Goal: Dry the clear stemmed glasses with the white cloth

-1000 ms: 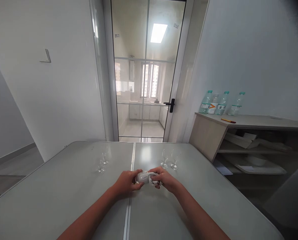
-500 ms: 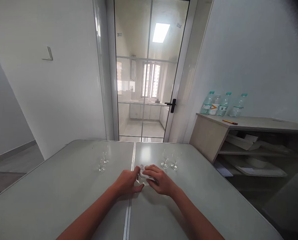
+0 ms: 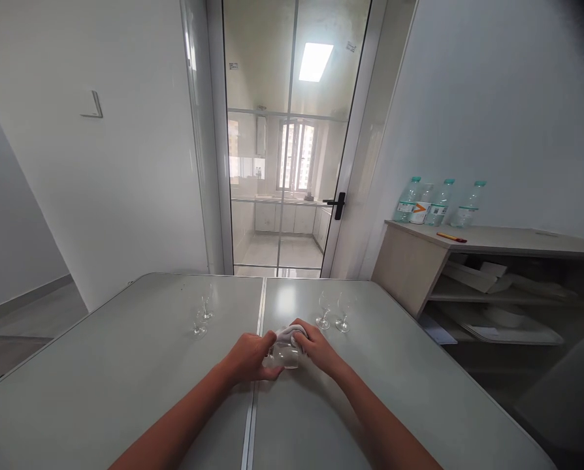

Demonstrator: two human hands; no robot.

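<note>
Glass (image 3: pixel 287 358) lies sideways in the left hand (image 3: pixel 249 357), fingers (image 3: pixel 268 339) closed around it, probably steadying it against cloth (image 3: pixel 286 333) the right hand (image 3: pixel 320 351) grips.

At six o'clock on my feed I see a clear, glossy drinking glass (image 3: pixel 287 358) against soft, matt white cloth (image 3: pixel 288 333). The tabletop (image 3: pixel 125 391) looks smooth with a dull sheen, its strip (image 3: pixel 249 431) metallic. Near three, I make out shiny, see-through plastic bottles (image 3: pixel 438 211) above a matt, wood-look cabinet (image 3: pixel 404 256).
</note>
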